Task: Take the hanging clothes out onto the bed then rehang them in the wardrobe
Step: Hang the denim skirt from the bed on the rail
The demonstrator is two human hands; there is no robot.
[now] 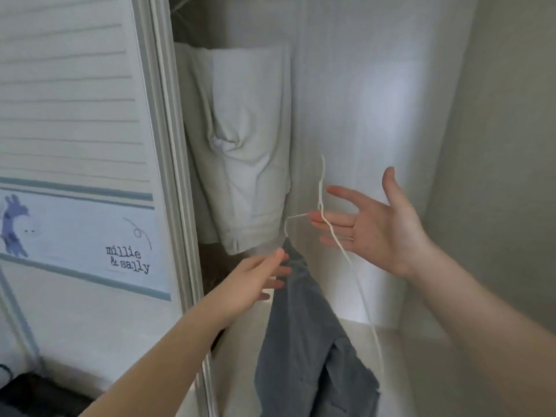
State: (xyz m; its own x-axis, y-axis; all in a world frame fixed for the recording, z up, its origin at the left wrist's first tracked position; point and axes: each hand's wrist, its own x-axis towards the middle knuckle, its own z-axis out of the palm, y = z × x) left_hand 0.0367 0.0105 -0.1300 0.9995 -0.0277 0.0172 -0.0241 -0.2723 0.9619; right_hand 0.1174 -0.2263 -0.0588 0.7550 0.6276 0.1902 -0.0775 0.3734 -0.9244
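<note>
Your right fingers (340, 197) are straight and spread, palm turned left, gripping nothing. The thin white wire hanger (320, 203) crosses in front of them; can't tell if it touches them. Your right hand (382, 230) is up inside the wardrobe (361, 100), near its back wall.

Your left fingertips (281, 269) are stretched out, blurred, touching the top of the grey garment (307, 341), not curled round it. Your left hand (255, 281) reaches in from the lower left, below the right one.

The grey garment is bunched on the hanger's left end and trails down towards the wardrobe floor. The hanger is tilted, hook up, with its long arm sloping down to the right.

A white garment (246, 152) hangs folded just left of it. A slatted door (75, 85) is further left, with a "millie & sally" label (128, 260).
</note>
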